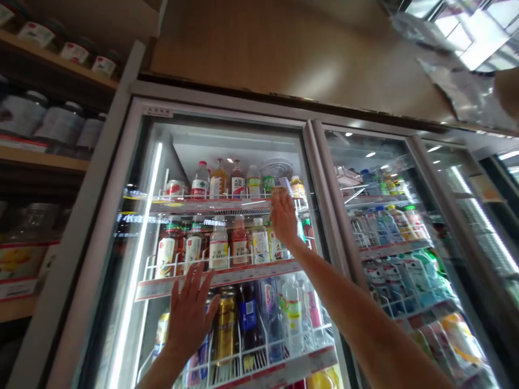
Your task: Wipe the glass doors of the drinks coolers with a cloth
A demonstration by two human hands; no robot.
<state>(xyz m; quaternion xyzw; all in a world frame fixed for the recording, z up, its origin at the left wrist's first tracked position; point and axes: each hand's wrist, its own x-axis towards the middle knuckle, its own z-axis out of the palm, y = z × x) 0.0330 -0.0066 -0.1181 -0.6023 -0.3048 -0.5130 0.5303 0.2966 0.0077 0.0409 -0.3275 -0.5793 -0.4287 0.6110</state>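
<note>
My left hand [191, 309] is raised in front of the glass door of a drinks fridge, its fingers stretched out and spread. Behind it, a gold can [226, 327] stands in a wire rack. Higher and further right, my right hand [284, 216] reaches up to the same door, fingers extended and close together, a little blurred. A pale tan patch shows at its fingertips; whether it is a reflection or a thin object I cannot make out. Around the right hand, behind the glass, are a yellow-labelled bottle [298, 187] and other bottles. Whether either palm touches the glass is unclear.
Metal door frames [330, 200] separate this door from further fridge doors on the right. A wooden panel [259, 48] runs above. Shelves [44, 154] with jars stand at the left. Clear plastic sheeting [466, 86] hangs at the upper right.
</note>
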